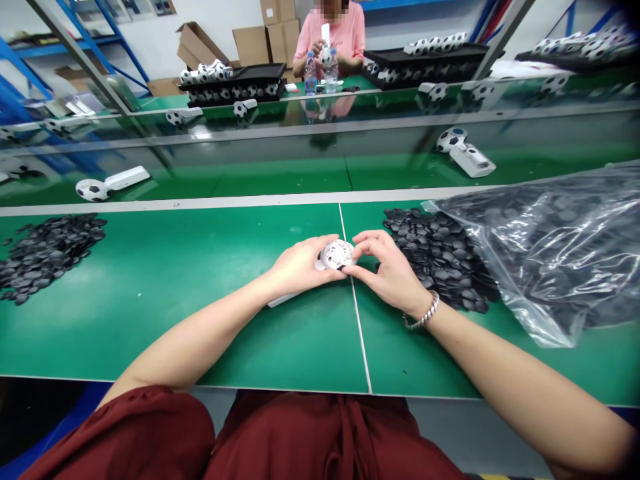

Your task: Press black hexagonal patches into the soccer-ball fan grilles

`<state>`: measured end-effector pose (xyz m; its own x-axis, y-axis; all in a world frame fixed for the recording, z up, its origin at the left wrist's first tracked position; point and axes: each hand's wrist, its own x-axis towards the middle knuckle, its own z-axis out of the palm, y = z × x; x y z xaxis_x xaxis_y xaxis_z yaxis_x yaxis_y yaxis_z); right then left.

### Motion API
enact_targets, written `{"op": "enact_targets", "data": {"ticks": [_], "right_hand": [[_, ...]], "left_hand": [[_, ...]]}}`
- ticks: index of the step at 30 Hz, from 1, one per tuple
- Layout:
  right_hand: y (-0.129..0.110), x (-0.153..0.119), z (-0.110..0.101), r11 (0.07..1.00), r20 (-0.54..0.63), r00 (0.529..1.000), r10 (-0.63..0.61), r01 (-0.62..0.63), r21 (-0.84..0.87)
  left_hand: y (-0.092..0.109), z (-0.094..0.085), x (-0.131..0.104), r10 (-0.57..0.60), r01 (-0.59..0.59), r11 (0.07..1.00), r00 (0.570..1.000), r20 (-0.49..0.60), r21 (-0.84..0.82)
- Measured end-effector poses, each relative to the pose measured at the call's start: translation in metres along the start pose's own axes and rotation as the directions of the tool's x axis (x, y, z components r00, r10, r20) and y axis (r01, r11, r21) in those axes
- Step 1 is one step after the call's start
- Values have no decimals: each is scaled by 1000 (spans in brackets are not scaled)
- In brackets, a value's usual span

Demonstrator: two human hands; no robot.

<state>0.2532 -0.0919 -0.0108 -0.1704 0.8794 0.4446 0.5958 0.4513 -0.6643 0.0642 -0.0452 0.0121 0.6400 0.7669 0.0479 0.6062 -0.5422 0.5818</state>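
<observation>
In the head view, the person's left grip point(300, 263) is holding a white openwork ball point(337, 254) over the tabletop point(300, 347). The right grip point(384, 270) is standing narrow, fingertips meeting the ball's right edge; whether it is also pinching something cannot be told. Loose black pieces point(445, 260) are lying right of the ball, a clear bag point(555, 247) farther right, and a black pile point(50, 253) well left.

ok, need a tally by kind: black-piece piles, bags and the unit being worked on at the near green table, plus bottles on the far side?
Loose piles of small flat black pieces: 2
Clear plastic bag of black pieces: 1
White unit with round openwork head: 1
Clear plastic bottles: 2
Total: 6
</observation>
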Motion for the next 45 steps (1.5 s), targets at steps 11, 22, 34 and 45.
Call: {"op": "enact_targets", "data": {"ticks": [11, 22, 34, 45], "right_hand": [[0, 1, 5, 976, 151, 983, 100, -127, 176], [38, 17, -43, 708, 17, 949, 316, -224, -669], [43, 15, -46, 647, 43, 922, 385, -237, -725], [45, 18, -52, 804, 142, 895, 423, -298, -516]], "left_hand": [[7, -3, 0, -3, -3, 992, 998, 55, 124], [4, -9, -4, 50, -72, 963, 995, 92, 258], [-6, -9, 1, 199, -217, 916, 976, 87, 337], [-7, -7, 0, 189, -204, 931, 979, 78, 303]]}}
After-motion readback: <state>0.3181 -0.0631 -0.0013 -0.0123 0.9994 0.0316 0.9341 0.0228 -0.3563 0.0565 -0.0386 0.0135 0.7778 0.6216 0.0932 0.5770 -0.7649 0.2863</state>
